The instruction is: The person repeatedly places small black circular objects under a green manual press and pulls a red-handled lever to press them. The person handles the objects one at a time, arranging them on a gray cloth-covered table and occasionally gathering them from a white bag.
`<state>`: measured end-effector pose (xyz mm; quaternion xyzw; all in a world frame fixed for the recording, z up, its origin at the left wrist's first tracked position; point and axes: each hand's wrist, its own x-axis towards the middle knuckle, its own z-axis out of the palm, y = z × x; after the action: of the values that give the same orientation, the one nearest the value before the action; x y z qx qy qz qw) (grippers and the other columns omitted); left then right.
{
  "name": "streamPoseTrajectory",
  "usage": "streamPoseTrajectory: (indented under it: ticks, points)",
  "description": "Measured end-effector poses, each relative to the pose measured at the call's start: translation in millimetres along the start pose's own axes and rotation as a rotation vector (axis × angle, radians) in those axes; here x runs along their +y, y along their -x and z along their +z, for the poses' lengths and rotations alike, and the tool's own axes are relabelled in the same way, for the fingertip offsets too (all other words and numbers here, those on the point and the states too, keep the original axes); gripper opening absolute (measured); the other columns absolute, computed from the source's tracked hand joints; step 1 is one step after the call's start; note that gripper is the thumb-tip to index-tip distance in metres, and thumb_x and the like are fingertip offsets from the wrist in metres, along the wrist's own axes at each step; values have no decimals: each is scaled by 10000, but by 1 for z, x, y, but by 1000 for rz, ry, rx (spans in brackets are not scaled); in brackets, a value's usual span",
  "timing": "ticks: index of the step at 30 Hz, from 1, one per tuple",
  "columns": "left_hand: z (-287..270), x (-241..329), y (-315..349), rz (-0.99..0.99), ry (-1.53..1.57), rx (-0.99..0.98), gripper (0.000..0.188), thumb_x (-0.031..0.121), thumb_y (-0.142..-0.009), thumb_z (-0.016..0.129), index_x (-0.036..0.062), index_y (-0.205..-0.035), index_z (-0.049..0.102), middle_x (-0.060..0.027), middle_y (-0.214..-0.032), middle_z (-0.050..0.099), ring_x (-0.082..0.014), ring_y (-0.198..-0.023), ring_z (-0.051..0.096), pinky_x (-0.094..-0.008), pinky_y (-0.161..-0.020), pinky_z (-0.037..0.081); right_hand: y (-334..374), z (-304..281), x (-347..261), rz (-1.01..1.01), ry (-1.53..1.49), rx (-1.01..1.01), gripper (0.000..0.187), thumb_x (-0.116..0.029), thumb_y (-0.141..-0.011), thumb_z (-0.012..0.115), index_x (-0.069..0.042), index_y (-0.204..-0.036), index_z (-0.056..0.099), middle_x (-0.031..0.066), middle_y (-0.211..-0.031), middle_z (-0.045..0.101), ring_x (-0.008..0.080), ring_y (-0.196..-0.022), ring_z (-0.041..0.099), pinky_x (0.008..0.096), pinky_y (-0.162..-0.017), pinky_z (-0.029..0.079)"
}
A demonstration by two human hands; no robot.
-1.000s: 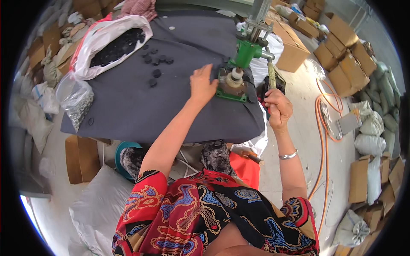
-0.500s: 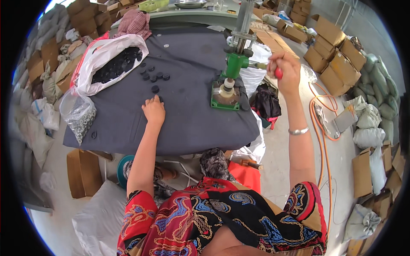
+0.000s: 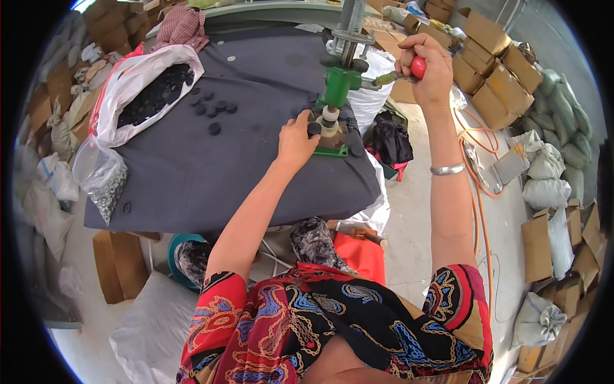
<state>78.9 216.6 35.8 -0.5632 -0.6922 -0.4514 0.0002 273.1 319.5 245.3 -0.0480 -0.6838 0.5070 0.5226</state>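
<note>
My left hand (image 3: pixel 297 141) is at the left side of a green hand press (image 3: pixel 339 86), its fingers closed on a small black round cap (image 3: pixel 313 128) close to the press's base (image 3: pixel 332 152). Above the base, the white tip (image 3: pixel 330 114) of the press points down. Raised at the right, my right hand (image 3: pixel 427 67) is wrapped round the press lever (image 3: pixel 387 79), whose red ball knob (image 3: pixel 417 67) shows between the fingers. Several loose black caps (image 3: pixel 220 105) lie on the dark cloth (image 3: pixel 256 185) left of the press.
A white bag (image 3: pixel 106 131) full of black pieces lies open on the table's left. Below it stands a clear bag (image 3: pixel 105 185) of small metal rings. A checked cloth (image 3: pixel 182 29) sits at the back left. Cardboard boxes (image 3: pixel 502 83) and an orange hose (image 3: pixel 480 192) are at the right.
My left hand has moved right from the loose caps to the press, carrying a black cap. My right hand and the lever knob are a little higher. The view has shifted slightly.
</note>
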Motion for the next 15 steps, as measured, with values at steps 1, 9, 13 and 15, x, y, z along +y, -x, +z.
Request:
streamPoseTrajectory:
  ticks: [1,9,13,15]
  points:
    - [7,1,-4,-12,-32,-20,630,114,-697,753,16,-1269,506,-168,-1005,669,-331,-957,619,-427,-835,489,0,1,0,2,-6,5,251,-88,-824,434,85,-839,616,94,-582,512,149,-484,462,296,-529,455]
    - [37,1,-23,-32,21,12,710,134,-695,768,-45,-1307,455,-169,-1068,676,-333,-1025,605,-420,-864,482,3,2,0,-20,-3,19,251,-96,-821,431,77,-831,613,96,-572,518,154,-483,472,292,-521,451]
    - [43,3,-28,-107,108,-8,761,135,-705,771,-60,-1346,411,-188,-1130,659,-344,-1045,619,-405,-901,478,16,0,6,-51,-6,6,246,-93,-822,427,71,-835,610,95,-571,514,152,-503,483,287,-532,444]
    - [46,1,-28,-141,156,-10,773,131,-708,770,-68,-1355,397,-195,-1154,649,-347,-1052,625,-397,-917,474,29,2,10,-79,27,8,242,-98,-822,431,68,-829,607,92,-576,515,147,-513,488,281,-536,434]
